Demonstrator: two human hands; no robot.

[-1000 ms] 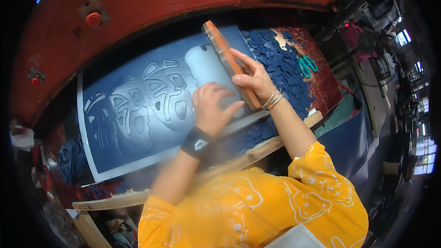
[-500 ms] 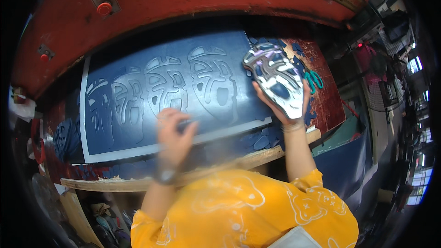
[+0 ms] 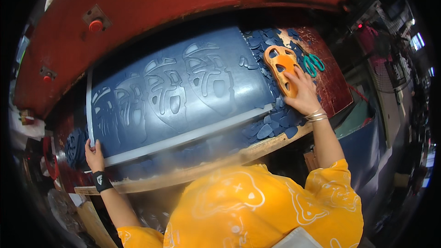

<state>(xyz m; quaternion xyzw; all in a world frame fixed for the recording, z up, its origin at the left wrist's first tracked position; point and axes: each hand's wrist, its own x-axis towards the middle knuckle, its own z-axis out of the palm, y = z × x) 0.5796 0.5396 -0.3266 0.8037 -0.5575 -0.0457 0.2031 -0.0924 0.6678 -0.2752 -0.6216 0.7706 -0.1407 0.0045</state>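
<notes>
My right hand grips a shoe-shaped cutting die with its orange backing facing up. The die rests on blue offcuts at the right, its several openings in view. At the front left corner, my left hand holds the rim of a white board, thumb and fingertips at its edge. A dark blue sheet lies on that board. Several shoe-upper outlines of different sizes are cut into the sheet, side by side. Small cut pieces lie near its right edge.
Teal-handled scissors lie right of the die. Loose blue offcuts cover the table's right and front parts. A red machine beam with a red button spans the back. Bundled blue material sits at the left.
The die has turned from its shiny metal side to its orange side and come down onto the offcuts. My left hand has moved left from the sheet's middle to the board's corner.
</notes>
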